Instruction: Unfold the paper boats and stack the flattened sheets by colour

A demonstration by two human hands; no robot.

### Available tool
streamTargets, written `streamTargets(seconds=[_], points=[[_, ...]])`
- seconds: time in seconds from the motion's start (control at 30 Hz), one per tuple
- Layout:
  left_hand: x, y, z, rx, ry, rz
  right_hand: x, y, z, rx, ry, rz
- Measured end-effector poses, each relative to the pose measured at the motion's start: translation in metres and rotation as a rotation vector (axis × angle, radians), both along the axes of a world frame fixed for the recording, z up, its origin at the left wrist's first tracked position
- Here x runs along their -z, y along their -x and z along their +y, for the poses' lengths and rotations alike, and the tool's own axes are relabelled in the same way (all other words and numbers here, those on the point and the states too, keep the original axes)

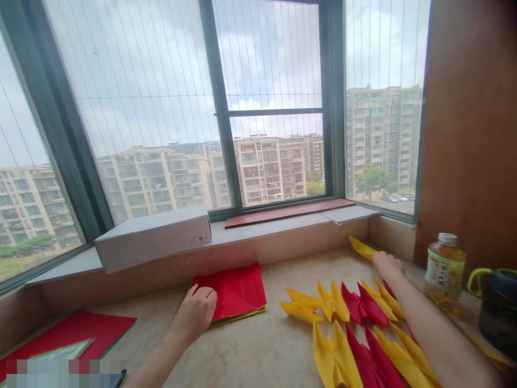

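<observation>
My left hand (197, 307) is at the left edge of a stack of red paper (240, 293), fingers curled on the top sheet; yellow shows along the stack's lower edge. At the far right of the counter, my right hand (388, 264) has its fingers closed on the end of a yellow folded paper piece (361, 248). In front of it lie several folded paper pieces in rows, among them a yellow one (333, 302), a red one (361, 303) and a larger yellow one (335, 353). My right forearm hides part of the rows.
A white box (153, 237) and a reddish-brown board (288, 213) rest on the window ledge. At right stand a drink bottle (444, 272) and a dark cup with a green handle (501, 307). More red paper (109, 326) lies at left on the stone counter (242, 355).
</observation>
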State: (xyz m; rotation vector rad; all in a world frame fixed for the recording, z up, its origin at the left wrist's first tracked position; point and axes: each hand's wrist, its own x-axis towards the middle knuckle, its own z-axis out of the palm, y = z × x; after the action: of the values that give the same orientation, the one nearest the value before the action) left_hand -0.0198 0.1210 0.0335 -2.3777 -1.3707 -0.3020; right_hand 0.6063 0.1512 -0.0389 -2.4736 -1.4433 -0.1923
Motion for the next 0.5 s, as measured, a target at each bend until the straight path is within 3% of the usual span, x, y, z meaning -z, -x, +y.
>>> streamTargets(seconds=[0.23,0.4,0.5], points=[[0.016,0.007,-0.053,0.043,0.0,-0.145,0.0,-0.011,0.008,-0.072,-0.08,-0.014],[0.028,0.004,-0.065,0.063,-0.006,-0.227,-0.026,0.003,-0.003,-0.143,-0.139,-0.054],[0.035,0.0,-0.07,0.075,0.0,-0.28,-0.048,0.033,-0.021,-0.223,-0.184,-0.061]])
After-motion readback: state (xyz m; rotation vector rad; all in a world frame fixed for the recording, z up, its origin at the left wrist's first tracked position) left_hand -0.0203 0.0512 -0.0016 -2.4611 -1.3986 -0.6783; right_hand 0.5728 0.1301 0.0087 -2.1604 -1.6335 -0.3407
